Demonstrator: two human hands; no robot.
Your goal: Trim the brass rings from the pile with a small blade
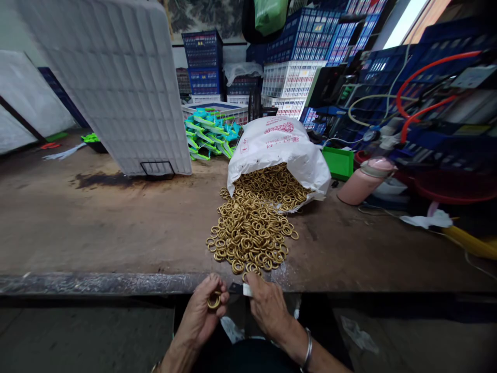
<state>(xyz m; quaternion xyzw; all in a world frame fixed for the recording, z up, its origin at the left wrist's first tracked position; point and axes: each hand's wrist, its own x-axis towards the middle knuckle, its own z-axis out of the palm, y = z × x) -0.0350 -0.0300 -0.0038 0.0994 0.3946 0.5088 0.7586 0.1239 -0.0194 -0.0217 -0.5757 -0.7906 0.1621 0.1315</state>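
Just in front of the table edge, my left hand (205, 309) pinches a gold-coloured ring (213, 300); a second ring may lie against it. My right hand (268, 306) is closed around a small tool (236, 288) with a dark flat blade and a white part near the fingers. The blade points left, toward the ring. A heap of similar gold rings (248, 228) lies on the table right beyond both hands. More of them spill from the mouth of a white woven sack (272, 140) with red print, lying on its side.
A tall white ribbed plastic panel (116, 93) stands at the left on a black wire stand (157, 170). Green and turquoise plastic parts (212, 132) are piled behind. At the right are a pink bottle (365, 181), a green tray (337, 162) and orange hoses (411, 98). Stacked crates (202, 57) fill the back.
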